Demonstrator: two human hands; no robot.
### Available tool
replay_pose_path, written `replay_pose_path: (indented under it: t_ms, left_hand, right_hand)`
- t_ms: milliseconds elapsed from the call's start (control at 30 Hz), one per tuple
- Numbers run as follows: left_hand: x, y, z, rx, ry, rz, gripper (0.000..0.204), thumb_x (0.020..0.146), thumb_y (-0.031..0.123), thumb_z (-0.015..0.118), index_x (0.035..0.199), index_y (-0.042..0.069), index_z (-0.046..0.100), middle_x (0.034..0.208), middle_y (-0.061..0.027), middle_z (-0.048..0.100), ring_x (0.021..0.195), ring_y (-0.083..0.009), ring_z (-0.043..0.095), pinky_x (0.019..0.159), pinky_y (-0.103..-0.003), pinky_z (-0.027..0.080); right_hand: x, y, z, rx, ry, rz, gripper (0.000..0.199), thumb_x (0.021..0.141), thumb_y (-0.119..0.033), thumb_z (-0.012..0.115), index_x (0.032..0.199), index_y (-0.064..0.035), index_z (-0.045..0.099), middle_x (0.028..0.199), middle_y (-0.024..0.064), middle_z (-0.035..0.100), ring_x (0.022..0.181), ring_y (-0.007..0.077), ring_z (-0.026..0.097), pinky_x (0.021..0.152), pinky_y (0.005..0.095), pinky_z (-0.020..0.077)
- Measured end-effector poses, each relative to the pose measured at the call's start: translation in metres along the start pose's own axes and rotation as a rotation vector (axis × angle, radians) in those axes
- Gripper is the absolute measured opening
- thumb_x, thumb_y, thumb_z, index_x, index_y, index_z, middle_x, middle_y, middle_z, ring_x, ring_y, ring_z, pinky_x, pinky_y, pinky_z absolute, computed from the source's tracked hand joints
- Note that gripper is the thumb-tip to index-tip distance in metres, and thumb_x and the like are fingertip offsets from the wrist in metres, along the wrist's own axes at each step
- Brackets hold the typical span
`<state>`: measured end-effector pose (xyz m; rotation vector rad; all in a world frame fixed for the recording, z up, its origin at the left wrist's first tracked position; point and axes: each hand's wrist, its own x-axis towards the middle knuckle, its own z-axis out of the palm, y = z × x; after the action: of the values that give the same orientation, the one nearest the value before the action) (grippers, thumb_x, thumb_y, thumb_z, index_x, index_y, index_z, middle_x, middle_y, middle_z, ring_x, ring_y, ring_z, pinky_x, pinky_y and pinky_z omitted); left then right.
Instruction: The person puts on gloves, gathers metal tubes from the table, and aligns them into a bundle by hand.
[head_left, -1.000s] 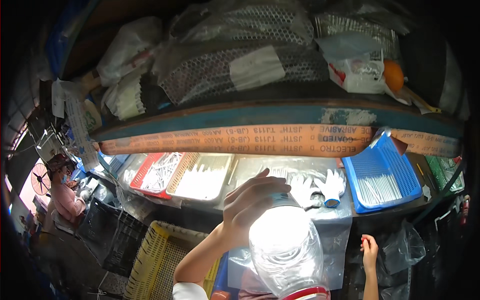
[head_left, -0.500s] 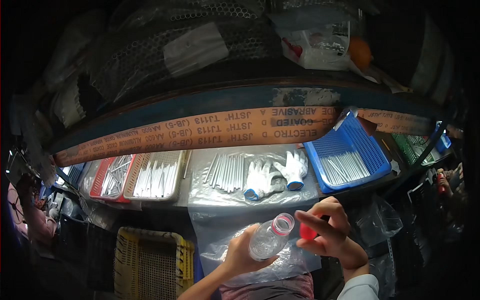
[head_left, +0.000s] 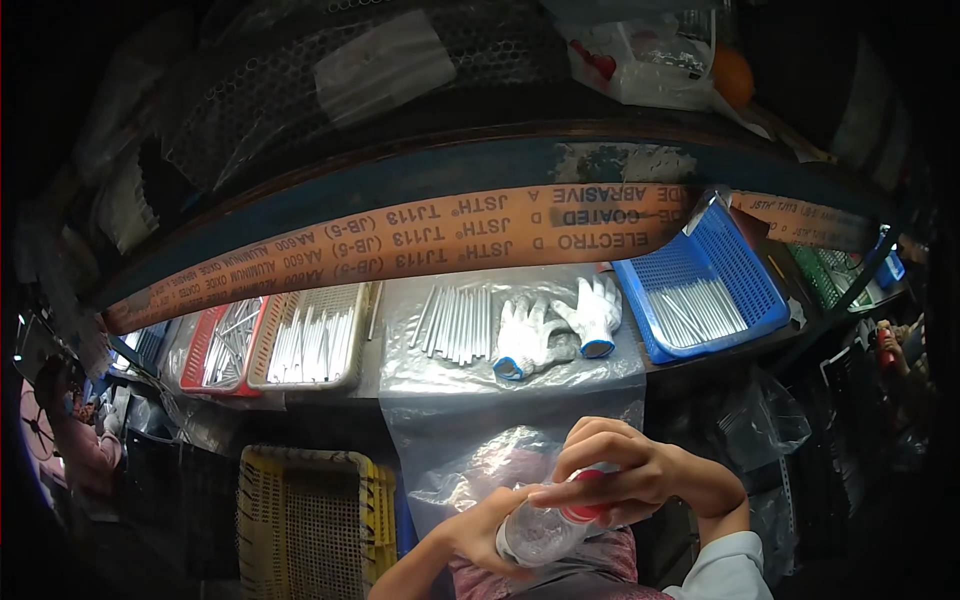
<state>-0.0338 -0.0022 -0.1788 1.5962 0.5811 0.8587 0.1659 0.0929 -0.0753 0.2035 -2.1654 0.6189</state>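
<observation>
A big clear plastic sheet (head_left: 415, 420) spreads out ahead of both hands. A yellow basket (head_left: 380, 520) sits to the left of the left hand (head_left: 485, 530). A blue basket (head_left: 735, 255) is farther ahead and to the right of the right hand (head_left: 640, 475). The clear bottle (head_left: 545, 537) leans inside the left hand, which is wrapped around it. Two white gloves (head_left: 592, 318) lie ahead of the hands. The right hand's bent fingers pinch a red cap (head_left: 584, 512) at the bottle's top; I can't tell if it's on tight.
</observation>
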Motion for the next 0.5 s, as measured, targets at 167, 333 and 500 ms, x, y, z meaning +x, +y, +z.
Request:
replay_pose_path:
  t_ms: [167,333,500]
  left_hand:
    - [0.003,-0.007,0.009,-0.503,-0.321,0.107,0.096,0.052,0.031,0.081,0.135,-0.003,0.045,0.121,-0.0128,0.059,0.111,-0.0245,0.057,0.097,-0.034,0.042]
    - [0.009,0.049,-0.016,0.180,0.064,0.028,0.081,0.062,0.032,0.086,0.127,0.000,0.049,0.114,-0.0168,0.062,0.104,-0.0253,0.064,0.089,-0.034,0.047]
    - [0.026,0.085,-0.018,0.810,0.500,0.036,0.082,0.061,0.031,0.088,0.125,0.000,0.048,0.100,-0.0184,0.069,0.089,-0.0286,0.072,0.078,-0.037,0.057]
  right_hand:
    - [0.015,0.003,0.011,0.165,0.018,-0.203,0.051,0.102,-0.046,0.039,0.111,-0.0106,0.074,0.096,0.0040,0.051,0.086,0.0170,0.051,0.069,0.0314,0.0465]
    - [0.035,0.011,-0.029,-0.080,-0.091,-0.115,0.022,0.079,-0.017,0.061,0.095,-0.0044,0.069,0.070,0.0021,0.046,0.053,0.0178,0.044,0.047,0.0316,0.0368]
    - [0.064,0.012,-0.052,-0.223,-0.066,0.089,0.005,0.079,-0.006,0.060,0.082,-0.0064,0.064,0.070,0.0055,0.066,0.056,0.0199,0.063,0.054,0.0320,0.0497]
